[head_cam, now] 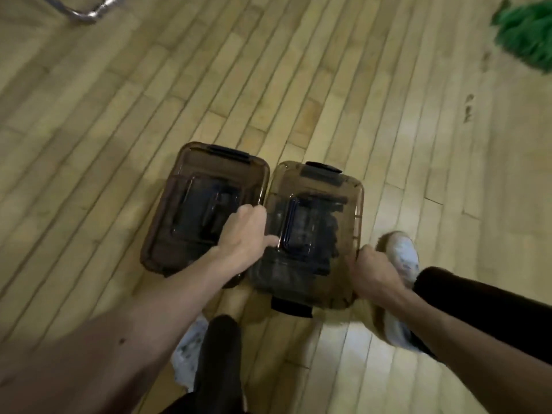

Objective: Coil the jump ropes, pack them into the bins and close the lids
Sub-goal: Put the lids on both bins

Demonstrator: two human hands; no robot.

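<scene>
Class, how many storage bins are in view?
2. The left bin is on the floor; the right bin is beside it, gripped by the left hand and right hand.

— Are you seeing any writing on the left bin point(179, 228) or the right bin point(322, 186)?
— No, nothing is reading: both are coming out brown and blurred, carrying no legible label, brand or number.
— Is the floor point(268, 85) showing any sign?
— Only dark smudges point(468, 109), nothing I am managing to read.
</scene>
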